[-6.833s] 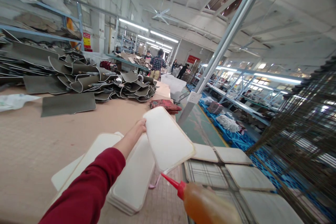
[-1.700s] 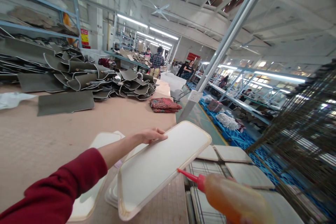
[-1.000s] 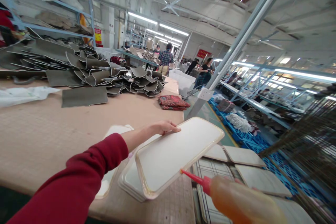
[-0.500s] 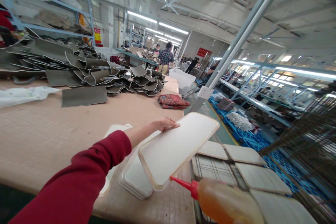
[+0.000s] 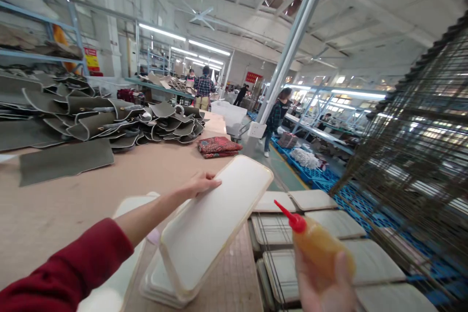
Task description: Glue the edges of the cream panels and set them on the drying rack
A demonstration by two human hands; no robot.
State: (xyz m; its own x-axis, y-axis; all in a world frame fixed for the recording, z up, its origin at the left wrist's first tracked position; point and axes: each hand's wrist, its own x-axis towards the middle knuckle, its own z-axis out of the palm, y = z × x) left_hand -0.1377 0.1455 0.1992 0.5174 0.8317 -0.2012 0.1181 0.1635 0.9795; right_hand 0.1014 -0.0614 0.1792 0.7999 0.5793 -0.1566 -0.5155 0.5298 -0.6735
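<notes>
My left hand (image 5: 204,184) grips the upper left edge of a white rounded panel (image 5: 215,219), which tilts above the table. A yellowish line runs along the panel's rim. My right hand (image 5: 323,282) is wrapped around a squeeze bottle (image 5: 321,246) of amber liquid with a red nozzle. The nozzle tip points up and left, apart from the panel. Beneath the held panel lies a small stack of similar panels (image 5: 157,280), and another white panel (image 5: 109,273) rests to its left.
Beyond the table's right edge, a wire rack (image 5: 280,234) carries several white panels. Dark grey-green sheet pieces (image 5: 91,122) are heaped at the back left. A folded red patterned cloth (image 5: 219,146) lies near the far edge. A person (image 5: 278,119) stands in the aisle by the post.
The bottle's nozzle has come away from the panel's lower edge and is now raised to its right. The panel stands more steeply in my left hand. My view has turned right.
</notes>
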